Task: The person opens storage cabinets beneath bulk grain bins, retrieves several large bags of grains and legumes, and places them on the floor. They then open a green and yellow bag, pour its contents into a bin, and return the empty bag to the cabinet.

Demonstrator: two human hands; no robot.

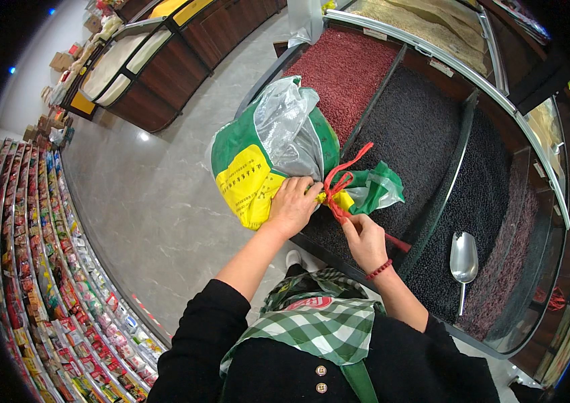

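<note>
A green, yellow and silver woven plastic sack with printed writing bulges at the front edge of the grain bins. Its neck is gathered, and the green and clear top flares out to the right. Around that neck runs a red plastic tie, looped and knotted, with loose ends above and below. My left hand grips the sack just left of the tied neck. Between the thumb and fingers of my right hand is the lower part of the red tie. Folds and fingers hide part of the neck.
Bins hold red beans and black grains, with glass dividers between them. A metal scoop lies in the right bin. Packaged goods fill curved shelves at left. Another wooden grain counter stands across the tiled floor.
</note>
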